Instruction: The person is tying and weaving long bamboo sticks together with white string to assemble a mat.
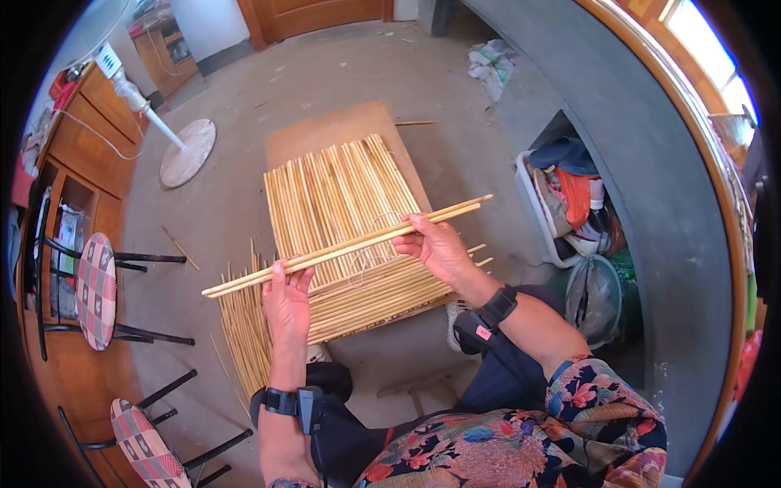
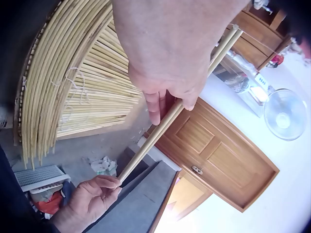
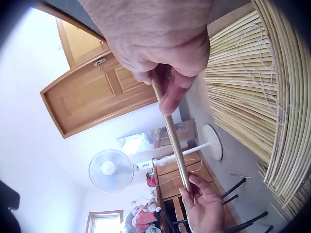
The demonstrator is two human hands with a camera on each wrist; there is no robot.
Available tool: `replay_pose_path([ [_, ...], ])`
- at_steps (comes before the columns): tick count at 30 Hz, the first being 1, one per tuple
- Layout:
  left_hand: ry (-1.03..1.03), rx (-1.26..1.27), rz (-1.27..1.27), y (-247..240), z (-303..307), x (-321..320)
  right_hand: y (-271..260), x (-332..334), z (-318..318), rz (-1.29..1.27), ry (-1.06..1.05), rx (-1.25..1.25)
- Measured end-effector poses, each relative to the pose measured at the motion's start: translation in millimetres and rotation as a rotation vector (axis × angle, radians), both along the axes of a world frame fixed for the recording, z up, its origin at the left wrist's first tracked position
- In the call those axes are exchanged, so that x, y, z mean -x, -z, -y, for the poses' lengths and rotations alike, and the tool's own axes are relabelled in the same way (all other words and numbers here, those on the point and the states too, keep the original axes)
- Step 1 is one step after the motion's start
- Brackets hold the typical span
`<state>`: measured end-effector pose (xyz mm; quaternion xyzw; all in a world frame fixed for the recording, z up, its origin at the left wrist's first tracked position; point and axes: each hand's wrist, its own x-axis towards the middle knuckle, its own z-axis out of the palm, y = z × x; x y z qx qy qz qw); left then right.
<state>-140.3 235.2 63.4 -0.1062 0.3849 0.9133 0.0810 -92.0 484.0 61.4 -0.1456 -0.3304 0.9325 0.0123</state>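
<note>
Two pale stalks (image 1: 350, 246) are held up side by side above the stalk mat. My left hand (image 1: 287, 305) pinches them near their left end, thumb on top. Toward the other end, my right hand (image 1: 439, 250) grips the same pair between thumb and fingers. Below lies a mat of parallel stalks (image 1: 338, 195) on a brown board (image 1: 325, 132), with more stalks (image 1: 374, 297) laid crosswise along its near side. White string (image 3: 262, 73) loops loosely over the mat in the right wrist view. The left wrist view shows both stalks (image 2: 158, 131) running between the hands.
A pile of loose stalks (image 1: 244, 333) lies at the mat's left. Two chairs with checked seats (image 1: 96, 291) and a fan base (image 1: 188, 153) stand on the left. A basket of shoes (image 1: 529, 203) and a green bucket (image 1: 594, 301) are at the right.
</note>
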Motion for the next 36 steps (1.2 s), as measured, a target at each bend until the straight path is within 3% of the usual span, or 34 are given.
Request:
replay_pose_path([
  [5,0.139,-0.054,-0.038,-8.3,-15.9,-8.9,0.5,-2.6,1.6,0.041,-0.012,0.015],
  [12,0.126,-0.04,-0.036,-5.0,-19.7,-5.6,-2.9,-7.5,-3.7,0.053,-0.07,-0.012],
  [15,0.108,-0.003,-0.006,-10.7,-22.4,-5.6,-14.6,-7.3,-3.6,0.159,-0.27,-0.085],
  [16,0.098,0.007,0.013,-14.0,-23.9,-6.3,-15.0,-6.5,-0.4,0.226,-0.381,-0.264],
  [17,0.097,0.004,0.016,-14.2,-23.5,-7.3,-16.4,-10.4,3.3,0.229,-0.382,-0.266],
  [19,0.112,0.05,0.058,-13.3,-25.1,-7.8,-25.0,-19.3,14.8,-0.645,-0.208,-1.779],
  [20,0.123,0.046,0.064,-13.0,-25.3,-8.6,-33.3,-20.1,19.9,-0.774,-0.059,-1.856],
  [21,0.147,0.042,0.079,-12.5,-25.4,-10.1,-39.5,-15.5,25.4,-0.757,-0.061,-1.864],
  [23,0.18,0.037,0.095,-12.6,-28.7,-13.8,-48.1,-1.3,31.1,-0.872,0.138,-2.089],
  [24,0.186,0.041,0.13,-13.6,-28.9,-15.3,-31.9,1.3,28.1,-0.815,0.09,-2.161],
  [25,0.19,0.045,0.166,-13.9,-28.5,-16.3,-27.1,-1.0,25.7,-0.811,0.09,-2.162],
  [27,0.202,0.041,0.165,-12.6,-27.0,-16.5,-21.8,-6.9,22.5,-0.621,-0.256,-2.198],
  [31,0.23,0.093,0.063,-18.5,-22.2,-15.6,-20.0,-7.1,24.6,-0.533,-0.388,-1.985],
  [33,0.192,0.054,-0.012,-22.9,-18.6,-9.0,-15.6,-3.4,19.5,-0.439,-0.652,-1.401],
  [34,0.152,0.013,-0.09,-25.6,-15.6,-5.2,-22.9,-1.9,17.4,-0.441,-0.649,-1.398],
  [36,0.22,-0.069,-0.137,-31.6,-4.3,0.8,-45.4,-1.3,15.1,0.102,-1.039,-0.553],
])
